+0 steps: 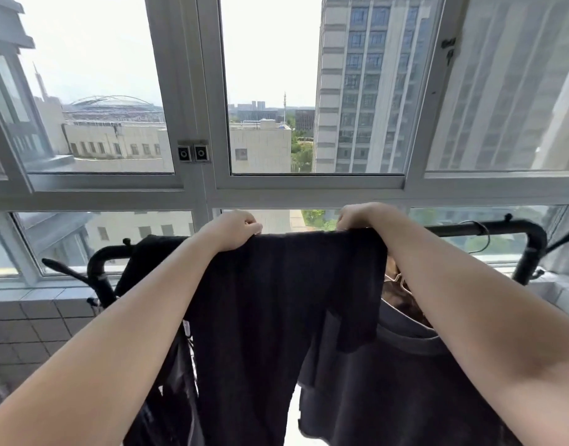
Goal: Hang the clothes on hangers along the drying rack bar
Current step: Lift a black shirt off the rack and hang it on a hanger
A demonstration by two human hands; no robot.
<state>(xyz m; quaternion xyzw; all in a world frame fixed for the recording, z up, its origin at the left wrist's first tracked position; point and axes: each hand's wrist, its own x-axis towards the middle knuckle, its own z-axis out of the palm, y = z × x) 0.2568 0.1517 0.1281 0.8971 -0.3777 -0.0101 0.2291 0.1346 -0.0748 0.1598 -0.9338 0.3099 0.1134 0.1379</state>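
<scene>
A black garment [276, 300] hangs stretched out in front of me, level with the black drying rack bar [502, 227]. My left hand [231, 228] pinches its top edge at the left corner. My right hand [363, 217] pinches the top edge at the right corner. The garment hides the middle of the bar. Behind it to the right hangs a dark grey shirt [405, 381] on a hanger [394, 280]. Another black garment [148, 262] is draped at the bar's left end.
The rack stands against a tiled ledge [35, 320] under a large window [270, 91]. A thin wire hanger hook [484, 235] hangs on the bar's right stretch. Rack side pegs stick out at the left [61, 268] and right [563, 239].
</scene>
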